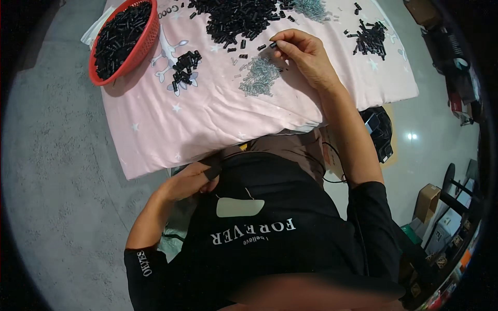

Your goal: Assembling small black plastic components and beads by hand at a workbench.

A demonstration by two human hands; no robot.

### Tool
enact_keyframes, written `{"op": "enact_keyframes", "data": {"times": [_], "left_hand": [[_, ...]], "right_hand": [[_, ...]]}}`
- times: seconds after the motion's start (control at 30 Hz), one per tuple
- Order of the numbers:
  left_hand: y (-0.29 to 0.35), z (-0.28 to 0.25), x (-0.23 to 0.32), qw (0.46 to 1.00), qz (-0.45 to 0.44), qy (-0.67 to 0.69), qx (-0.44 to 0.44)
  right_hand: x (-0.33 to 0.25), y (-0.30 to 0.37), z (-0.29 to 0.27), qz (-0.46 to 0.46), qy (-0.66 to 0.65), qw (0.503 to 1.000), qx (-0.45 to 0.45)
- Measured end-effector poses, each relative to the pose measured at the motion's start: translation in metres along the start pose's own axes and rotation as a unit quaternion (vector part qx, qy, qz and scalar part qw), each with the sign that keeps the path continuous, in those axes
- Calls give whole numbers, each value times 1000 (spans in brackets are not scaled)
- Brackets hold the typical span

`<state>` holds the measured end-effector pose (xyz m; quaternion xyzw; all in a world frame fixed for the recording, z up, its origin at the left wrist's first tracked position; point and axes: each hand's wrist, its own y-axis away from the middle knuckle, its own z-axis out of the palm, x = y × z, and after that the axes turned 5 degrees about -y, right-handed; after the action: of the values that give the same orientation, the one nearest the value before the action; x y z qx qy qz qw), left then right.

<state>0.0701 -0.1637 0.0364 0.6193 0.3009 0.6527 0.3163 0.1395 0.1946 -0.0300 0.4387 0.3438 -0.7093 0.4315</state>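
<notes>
Right hand (pixel 306 54) raised over the table, thumb and forefinger pinching one small black piece (pixel 273 45); left hand (pixel 187 182) low at the person's waist, below the near table edge, fingers curled, a dark patch across them, grip cannot be told. Taking the near heap of fine silvery pieces (pixel 259 78) as dial centre, 12 pointing away from the person: held piece at 1 o'clock, just clear of the heap; right hand at 2; left hand at 7. Large black heap (pixel 239 23), of similar small tubes, between 11 and 12, with a few loose black tubes (pixel 243 44) scattered on its near side. Second silvery heap (pixel 311 8) farther out at 1. Small black cluster (pixel 185 70) at 9; another black cluster (pixel 370 40) between 2 and 3, well apart from the hand. Red basket (pixel 147 45) between 9 and 10, tilted, filled with black tubes. All of these on a pink cloth (pixel 207 116) with pale stars, covering the table. On the floor, black bag (pixel 382 132) at 4 o'clock, beyond the right forearm.
</notes>
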Motion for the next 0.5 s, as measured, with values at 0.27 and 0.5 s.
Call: {"op": "enact_keyframes", "data": {"times": [0.27,0.5], "left_hand": [[0,-5,30,996,87,9,36],[-41,-27,105,877,325,-201,293]], "right_hand": [[-5,2,5,2,2,1000,11],[-3,-1,-2,10,-31,999,8]]}}
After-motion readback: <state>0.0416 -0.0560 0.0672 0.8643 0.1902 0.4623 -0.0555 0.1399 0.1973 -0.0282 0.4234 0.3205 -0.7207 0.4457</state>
